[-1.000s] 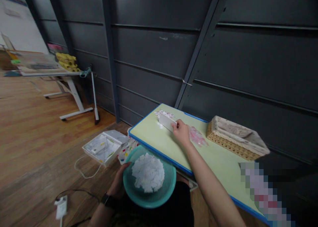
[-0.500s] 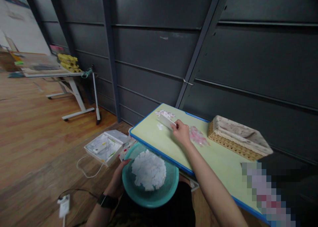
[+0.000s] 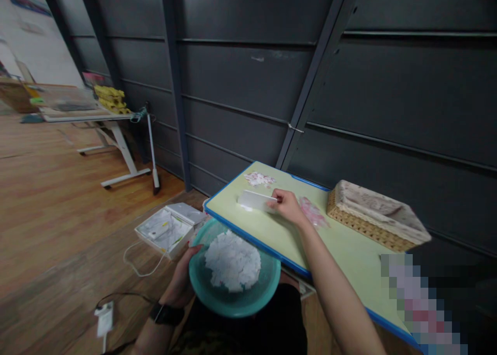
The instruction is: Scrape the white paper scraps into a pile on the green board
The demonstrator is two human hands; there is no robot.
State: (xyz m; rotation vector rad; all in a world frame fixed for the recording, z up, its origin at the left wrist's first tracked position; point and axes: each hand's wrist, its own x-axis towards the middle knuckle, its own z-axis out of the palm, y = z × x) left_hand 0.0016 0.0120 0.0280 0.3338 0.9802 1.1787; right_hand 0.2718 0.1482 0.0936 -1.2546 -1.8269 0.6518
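Observation:
My left hand grips the left rim of a teal basin, held over my lap against the table's near edge. A heap of small white pieces, like paper scraps, lies in the basin. Above the tabletop, my right hand is closed on one end of a flat white rectangular scraper, its long edge at the table surface. Beyond the scraper is a pile of white and pinkish pieces. Pink, shiny flat pieces lie just right of my right hand.
A wicker basket with a cloth lining stands at the back of the pale yellow, blue-edged table. On the floor to the left are an open white box and a power strip. A dark panelled wall rises behind.
My right hand has turned the white scraper and brought it nearer the table's front edge, over the few loose white pieces. My left hand still holds the basin, which is slightly higher in view.

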